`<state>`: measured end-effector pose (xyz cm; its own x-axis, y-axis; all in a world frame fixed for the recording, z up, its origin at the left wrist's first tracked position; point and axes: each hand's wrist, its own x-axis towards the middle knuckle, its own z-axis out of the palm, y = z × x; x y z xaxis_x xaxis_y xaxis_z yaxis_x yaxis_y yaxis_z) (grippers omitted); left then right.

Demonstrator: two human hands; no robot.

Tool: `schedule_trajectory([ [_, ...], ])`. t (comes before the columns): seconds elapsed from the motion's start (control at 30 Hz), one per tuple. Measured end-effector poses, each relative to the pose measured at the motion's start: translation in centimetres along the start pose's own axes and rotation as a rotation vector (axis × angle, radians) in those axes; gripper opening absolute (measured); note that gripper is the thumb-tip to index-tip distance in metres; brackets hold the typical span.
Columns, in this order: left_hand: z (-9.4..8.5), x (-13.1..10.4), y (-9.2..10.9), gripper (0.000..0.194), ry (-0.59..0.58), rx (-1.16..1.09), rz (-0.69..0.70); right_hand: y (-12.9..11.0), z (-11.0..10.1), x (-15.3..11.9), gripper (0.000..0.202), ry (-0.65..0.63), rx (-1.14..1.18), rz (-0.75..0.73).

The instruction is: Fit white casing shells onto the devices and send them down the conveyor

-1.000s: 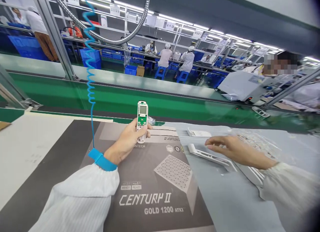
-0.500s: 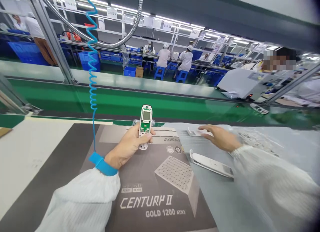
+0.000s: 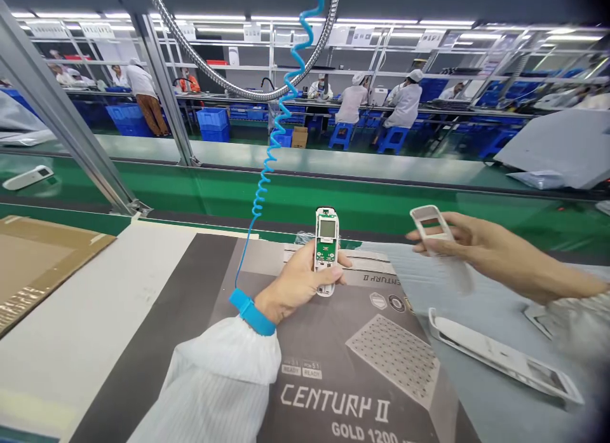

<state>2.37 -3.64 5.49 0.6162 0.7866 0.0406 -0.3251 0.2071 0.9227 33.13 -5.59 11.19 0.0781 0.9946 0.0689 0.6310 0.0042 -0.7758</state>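
My left hand point(image 3: 298, 274) is closed around a white handheld device housing point(image 3: 326, 274), held upright with its green circuit board and small grey screen facing me. A blue wrist strap point(image 3: 252, 313) with a coiled cord circles my left wrist. Off to the right, my right hand point(image 3: 469, 239) grips a white housing cover point(image 3: 431, 224) with a rectangular window, raised above the table; its lower end is blurred. Below that hand, another white housing part point(image 3: 505, 354) lies on the grey sheet, and a further white piece point(image 3: 538, 319) shows partly behind my right sleeve.
A printed dark box panel point(image 3: 333, 373) lies under my left hand. Brown cardboard point(image 3: 42, 258) is at the left. Beyond the table runs a green conveyor belt point(image 3: 229, 192), carrying a white device point(image 3: 28, 177) at the left. A blue coiled cord point(image 3: 271, 150) hangs ahead. People sit at far benches.
My right hand has picked up the windowed cover from the grey sheet and lifted it. My left hand still holds the device housing. The whole view has turned left.
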Motion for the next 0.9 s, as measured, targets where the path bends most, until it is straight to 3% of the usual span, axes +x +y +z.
schedule_trajectory([
  [0.03,0.0,0.0,-0.1,0.04,0.025,0.012,-0.008,-1.7,1.9,-0.3,0.039,-0.044,0.176,0.076],
  [0.13,0.0,0.3,-0.8,0.038,0.114,0.055,-0.024,-4.9,8.6,-1.5,0.064,0.011,0.748,0.115],
  [0.23,-0.2,0.6,-1.9,0.044,0.14,0.128,0.033,-5.5,14.4,-2.3,0.058,0.133,1.13,0.106],
  [0.3,-0.5,0.9,-2.2,0.047,0.182,0.206,0.044,-5.1,16.5,-2.5,0.051,0.163,1.249,0.081],
  [0.37,-0.7,1.0,-2.3,0.042,0.248,0.258,-0.022,-4.2,17.2,-2.6,0.048,0.086,1.239,0.044],
  [0.47,-1.2,1.1,-1.9,0.038,0.315,0.297,-0.113,-2.8,16.7,-2.5,0.055,-0.04,1.088,-0.015],
  [0.63,-1.6,0.8,-1.6,0.046,0.517,0.696,0.083,-1.3,16.0,-2.0,0.053,0.007,0.974,-0.041],
  [0.7,-1.4,0.5,-1.5,0.037,0.451,0.786,0.156,-1.2,16.2,-1.8,0.052,0.012,0.963,-0.053],
  [0.8,-0.8,0.3,-1.6,0.036,0.315,0.749,0.182,-1.2,16.5,-1.8,0.054,0.03,0.954,-0.061],
  [0.9,-0.4,0.2,-1.8,0.037,0.298,0.715,0.178,-1.2,16.4,-1.8,0.054,0.029,0.964,-0.056],
])
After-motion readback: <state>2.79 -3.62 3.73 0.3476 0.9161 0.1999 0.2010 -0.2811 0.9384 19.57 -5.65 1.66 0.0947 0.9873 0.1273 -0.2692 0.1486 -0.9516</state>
